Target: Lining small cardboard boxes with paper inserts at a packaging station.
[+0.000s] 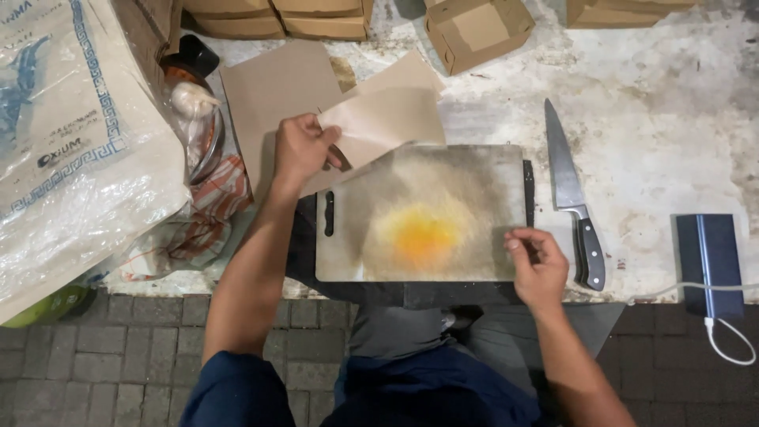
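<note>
Here, seen from the head camera looking down:
Left hand (303, 148): fingers pinched on the corner of a brown paper sheet (387, 126), lifted just above the board's top left corner.
Right hand (539, 265): fingers loosely curled at the board's lower right corner, touching its edge; nothing clearly gripped.
Cutting board (423, 213): pale, stained orange-yellow in the middle, lying flat at the near edge of the bench (672, 119).
Knife (571, 190): flat on the bench, just right of the board, black handle toward the person.
Power bank (709, 265): dark, far right, white cable attached.
Cardboard boxes (477, 30): along the far edge.
Plastic sack (71, 142): at left.
</note>
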